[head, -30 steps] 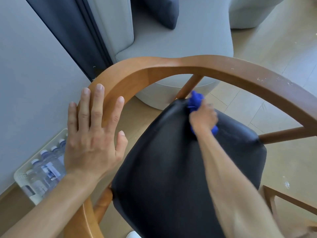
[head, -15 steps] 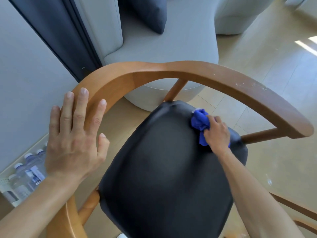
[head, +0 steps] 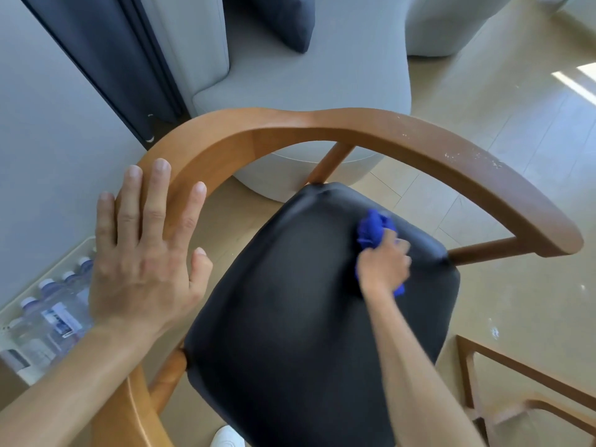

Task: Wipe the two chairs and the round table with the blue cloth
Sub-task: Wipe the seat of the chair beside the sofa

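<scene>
Pale wood floor (head: 503,130); grey sofa (head: 322,75) behind black-seated chair (head: 290,301).

Chair (head: 354,127) beside the wall, sofa (head: 322,75) behind it.
On its seat (head: 290,301), far right: cloth (head: 371,229) under right hand (head: 382,269); left hand (head: 142,262) on left rail; bottles (head: 48,317) left.

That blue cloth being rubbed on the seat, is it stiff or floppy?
Probably floppy: the blue cloth sits bunched in irregular folds in the right hand. Likely light, since fingers alone gather it. It should drag rather than roll across the black seat.
</scene>
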Motion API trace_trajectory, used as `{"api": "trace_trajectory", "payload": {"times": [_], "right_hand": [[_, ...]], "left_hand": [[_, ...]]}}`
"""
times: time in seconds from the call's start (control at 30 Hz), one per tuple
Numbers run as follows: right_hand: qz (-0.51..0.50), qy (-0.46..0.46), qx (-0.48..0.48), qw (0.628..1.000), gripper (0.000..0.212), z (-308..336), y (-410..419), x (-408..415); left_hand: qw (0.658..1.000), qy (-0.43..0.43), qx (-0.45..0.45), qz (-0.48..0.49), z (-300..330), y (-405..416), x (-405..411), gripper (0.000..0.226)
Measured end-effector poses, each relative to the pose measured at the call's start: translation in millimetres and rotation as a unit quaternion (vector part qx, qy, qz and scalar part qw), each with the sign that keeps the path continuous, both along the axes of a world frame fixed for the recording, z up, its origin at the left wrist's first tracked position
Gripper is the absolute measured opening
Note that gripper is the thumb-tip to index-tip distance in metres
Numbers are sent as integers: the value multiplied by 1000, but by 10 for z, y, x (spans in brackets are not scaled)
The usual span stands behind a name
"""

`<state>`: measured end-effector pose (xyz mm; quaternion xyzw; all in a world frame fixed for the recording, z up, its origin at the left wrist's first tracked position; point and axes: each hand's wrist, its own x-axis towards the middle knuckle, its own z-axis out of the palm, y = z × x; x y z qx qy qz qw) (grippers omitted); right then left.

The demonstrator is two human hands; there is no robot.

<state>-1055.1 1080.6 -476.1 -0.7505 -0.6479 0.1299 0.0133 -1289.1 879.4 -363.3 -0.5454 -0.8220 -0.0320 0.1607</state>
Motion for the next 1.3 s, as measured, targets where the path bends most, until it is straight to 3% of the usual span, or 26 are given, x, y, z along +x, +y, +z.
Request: {"api": "trace_trajectory", "payload": {"times": [0.1,0.17,0.27,0.37,0.47,0.57,0.7,0.8,0.93,1.03,1.13,1.2,1.3], "right_hand": [[168,3,-24,985,35,18,-614,-645],[294,48,-20,954,31,54,-1211,-859],[505,52,-49,860,25,6,-1950,-747],[607,46,-15,793,25,-92,-1900,-460],[590,40,34,806,27,-18,-1231,-90],[470,22,44,881,32,18,-539,506],[228,-8,41,973,45,-4,-26,1538],[79,24,54,995,45,-28,-90,1842],[20,71,54,996,44,8,-532,1716],[66,86,27,994,48,70,-1281,1494],[231,118,-62,964,46,117,-2209,1051],[374,106,-130,912,40,101,-2620,805],[568,53,-152,807,38,116,-2582,685]], "left_hand": [[1000,4,8,-2,1,2,4,72],[1000,7,14,-4,-2,-1,4,72],[1000,11,21,-14,-29,-10,-19,70],[999,14,37,-22,-87,-7,-58,69],[999,-11,37,-27,-145,2,-107,70],[999,-1,19,-27,-197,-12,-167,72],[1000,2,8,-25,-239,-22,-189,71],[1000,-23,-3,-22,-265,-24,-208,71],[1000,0,-7,-30,-297,-26,-235,72],[1000,-6,0,-20,-279,-30,-206,73],[999,-9,23,-20,-183,-14,-140,72],[1000,1,24,-17,-118,-16,-81,72],[1000,6,3,-7,-26,-13,-24,74]]}}
